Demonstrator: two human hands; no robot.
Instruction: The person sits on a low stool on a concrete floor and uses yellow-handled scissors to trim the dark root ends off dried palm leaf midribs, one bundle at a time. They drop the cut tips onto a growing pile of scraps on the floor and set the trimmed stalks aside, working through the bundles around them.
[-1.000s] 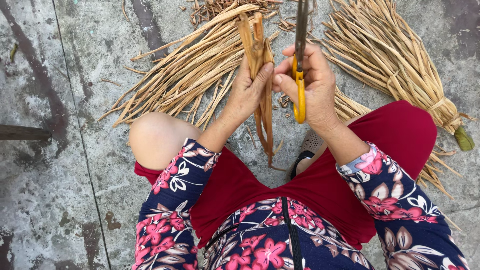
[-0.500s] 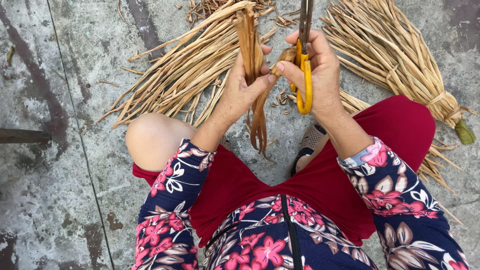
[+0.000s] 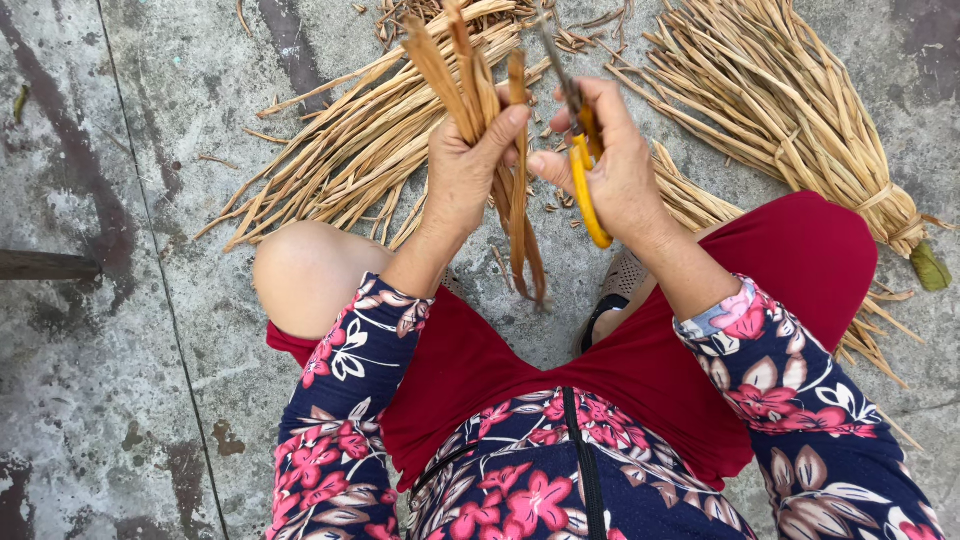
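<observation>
My left hand [image 3: 462, 170] grips a small bunch of dry brown plant strips [image 3: 478, 90], held upright above my knees, with their lower ends hanging down past my wrist. My right hand [image 3: 612, 165] holds yellow-handled scissors [image 3: 584, 165], blades pointing up and away, right beside the bunch. The thumb of my right hand nearly touches the fingers of my left. Both sleeves are dark blue with pink flowers.
A loose heap of dry straw-coloured stalks [image 3: 350, 150] lies on the concrete floor [image 3: 120, 300] ahead left. A tied bundle of stalks [image 3: 800, 110] lies ahead right, with more under my right knee. A dark wooden piece [image 3: 45, 265] juts in at the left edge.
Both hands have drifted slightly left and the bunch now tilts to the left. The scissors have turned with the right hand, staying beside the strips.
</observation>
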